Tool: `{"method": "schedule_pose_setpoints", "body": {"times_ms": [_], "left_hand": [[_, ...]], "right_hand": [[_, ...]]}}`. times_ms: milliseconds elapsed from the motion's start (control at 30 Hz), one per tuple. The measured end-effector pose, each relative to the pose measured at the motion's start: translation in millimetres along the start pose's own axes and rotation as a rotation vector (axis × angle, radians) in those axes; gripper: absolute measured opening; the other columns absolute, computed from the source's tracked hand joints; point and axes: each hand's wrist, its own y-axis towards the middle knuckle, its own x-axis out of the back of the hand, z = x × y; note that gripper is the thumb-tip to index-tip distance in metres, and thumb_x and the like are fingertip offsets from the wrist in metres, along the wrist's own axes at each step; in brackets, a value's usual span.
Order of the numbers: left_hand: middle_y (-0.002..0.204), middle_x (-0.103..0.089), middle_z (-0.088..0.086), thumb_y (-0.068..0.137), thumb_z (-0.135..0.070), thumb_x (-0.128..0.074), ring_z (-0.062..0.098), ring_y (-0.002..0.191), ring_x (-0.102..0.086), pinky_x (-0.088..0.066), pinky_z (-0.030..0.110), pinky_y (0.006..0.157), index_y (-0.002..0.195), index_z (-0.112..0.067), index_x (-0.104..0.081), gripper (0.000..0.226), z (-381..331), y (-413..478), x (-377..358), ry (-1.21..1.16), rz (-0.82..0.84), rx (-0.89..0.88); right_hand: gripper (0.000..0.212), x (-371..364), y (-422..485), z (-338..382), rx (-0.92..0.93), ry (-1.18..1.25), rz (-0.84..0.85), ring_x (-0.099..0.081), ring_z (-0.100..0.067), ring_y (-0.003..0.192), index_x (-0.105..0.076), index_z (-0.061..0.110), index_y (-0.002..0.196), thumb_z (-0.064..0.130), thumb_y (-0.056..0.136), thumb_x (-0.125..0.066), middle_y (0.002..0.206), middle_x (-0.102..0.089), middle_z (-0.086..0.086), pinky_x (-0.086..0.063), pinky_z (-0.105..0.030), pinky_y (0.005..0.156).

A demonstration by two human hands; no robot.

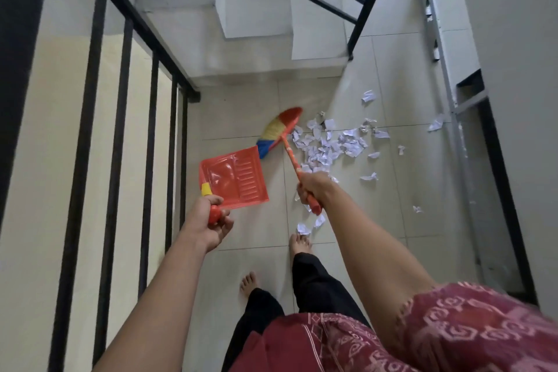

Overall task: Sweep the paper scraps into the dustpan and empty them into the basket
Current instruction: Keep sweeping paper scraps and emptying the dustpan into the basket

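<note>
Where the person stands: barefoot on a pale tiled floor at the centre of the frame, with a black railing at left and white steps at top.
Paper scraps: white crumpled bits strewn right of centre, thickest just right of the broom head. A few lie near the forward foot. None is in the dustpan.
Basket: not in view.
Left hand: lower left of centre, arm stretched forward, fingers curled round the handle of the red dustpan. The pan seems lifted off the tiles, probably kept ready beside the heap.
Right hand: centre, arm extended, fist wrapped round the orange handle of the hand broom.
Broom head: red, yellow and blue bristles, lying between pan and heap at the heap's left edge, likely poised to gather. Sweeping looks barely begun.
</note>
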Motion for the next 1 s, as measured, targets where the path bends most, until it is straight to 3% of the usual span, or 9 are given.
{"method": "schedule_pose_setpoints", "body": {"times_ms": [167, 300, 500, 600, 667, 800, 1000], "left_hand": [[0.06, -0.039, 0.004, 0.087, -0.007, -0.047, 0.01, 0.049, -0.035, -0.039, 0.016, 0.036, 0.088, -0.013, -0.049, 0.006, 10.1, 2.4, -53.7, 0.119, 0.037, 0.014], [0.06, -0.038, 0.004, 0.087, -0.007, -0.046, 0.009, 0.043, -0.036, -0.038, 0.015, 0.036, 0.087, -0.014, -0.046, 0.007, 11.9, 9.3, -97.7, 0.174, 0.089, 0.016], [0.057, -0.034, 0.001, 0.088, -0.004, -0.043, 0.009, 0.038, -0.035, -0.034, 0.017, 0.035, 0.093, -0.021, -0.045, 0.018, 11.2, 14.4, -161.9, 0.169, 0.213, -0.001], [0.053, -0.034, 0.001, 0.088, -0.004, -0.042, 0.009, 0.037, -0.035, -0.033, 0.017, 0.035, 0.099, -0.021, -0.045, 0.02, 5.8, 15.9, -186.3, 0.13, 0.275, 0.006], [0.051, -0.034, 0.0, 0.088, -0.004, -0.041, 0.009, 0.037, -0.035, -0.033, 0.016, 0.036, 0.095, -0.018, -0.045, 0.016, 1.0, 15.0, -198.7, 0.127, 0.306, 0.012], [0.051, -0.034, -0.001, 0.089, -0.004, -0.041, 0.008, 0.038, -0.035, -0.033, 0.014, 0.037, 0.087, -0.019, -0.045, 0.015, -3.4, 12.1, -217.8, 0.174, 0.344, 0.024], [0.053, -0.034, 0.001, 0.089, -0.004, -0.043, 0.008, 0.038, -0.034, -0.034, 0.016, 0.035, 0.088, -0.021, -0.042, 0.018, 3.7, 6.0, -222.1, 0.278, 0.311, -0.003]], "right_hand": [[0.023, 39.0, -40.2, -47.6, 0.049, 0.114, -0.178, -0.035, -0.014, 0.028, -0.047, 0.006, 0.076, 0.006, 0.098, -0.04, 0.054, -0.044, -0.01, -0.028, -0.018, 0.032], [0.02, 67.1, -62.1, -67.2, 0.071, 0.307, -0.181, -0.036, -0.012, 0.033, -0.052, 0.002, 0.079, 0.002, 0.095, -0.04, 0.064, -0.048, -0.011, -0.028, -0.019, 0.033], [0.031, 100.7, -46.8, -25.3, 0.243, 0.483, -0.209, -0.037, -0.008, 0.036, -0.051, 0.01, 0.071, 0.021, 0.099, -0.055, 0.06, -0.046, -0.005, -0.029, -0.018, 0.033], [0.024, 130.0, -14.9, 16.7, 0.308, 0.591, -0.127, -0.04, -0.007, 0.039, -0.05, 0.01, 0.08, 0.022, 0.101, -0.052, 0.063, -0.049, -0.003, -0.034, -0.02, 0.033], [0.017, 151.5, 7.8, 48.1, 0.283, 0.643, -0.062, -0.041, -0.005, 0.039, -0.046, 0.01, 0.087, 0.013, 0.103, -0.042, 0.064, -0.048, -0.001, -0.036, -0.019, 0.033], [0.024, 189.6, 50.4, 89.4, 0.134, 0.547, -0.091, -0.036, -0.004, 0.032, -0.039, 0.013, 0.081, 0.007, 0.101, -0.029, 0.055, -0.041, 0.001, -0.03, -0.016, 0.029], [0.03, 200.5, 58.9, 69.5, -0.011, 0.739, -0.052, -0.029, -0.002, 0.025, -0.037, 0.016, 0.077, 0.011, 0.102, -0.023, 0.04, -0.036, 0.004, -0.024, -0.012, 0.024]]}}
